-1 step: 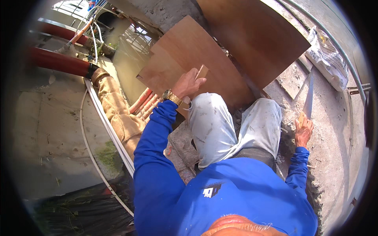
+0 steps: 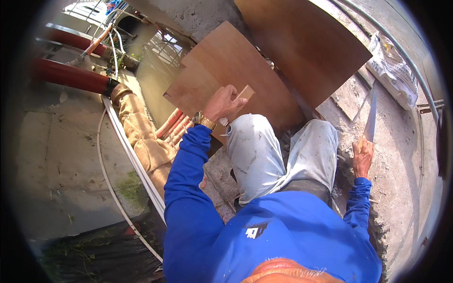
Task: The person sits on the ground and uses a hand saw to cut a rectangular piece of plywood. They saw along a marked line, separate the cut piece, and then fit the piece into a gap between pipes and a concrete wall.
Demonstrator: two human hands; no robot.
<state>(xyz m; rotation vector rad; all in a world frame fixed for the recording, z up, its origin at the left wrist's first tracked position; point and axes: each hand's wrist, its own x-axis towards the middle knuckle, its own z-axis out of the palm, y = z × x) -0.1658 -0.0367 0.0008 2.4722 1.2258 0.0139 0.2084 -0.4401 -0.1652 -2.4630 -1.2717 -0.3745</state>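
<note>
As the person looks down in the head view, the left hand (image 2: 225, 103) has its fingers closed around a small, flat piece of wood (image 2: 246, 93). That piece is over the light brown board (image 2: 236, 59), near the left knee (image 2: 252, 134); I can't tell if it touches the board. A gold watch (image 2: 203, 121) is on the left wrist. The right hand (image 2: 363, 161) is wrapped around the handle of a saw (image 2: 371, 115), out to the right side. The saw's blade points away from the person, over the rough gray ground (image 2: 396, 151). A darker brown board (image 2: 302, 47) is just beside the light one. A white bag (image 2: 394, 70) lies near the saw's tip.
</note>
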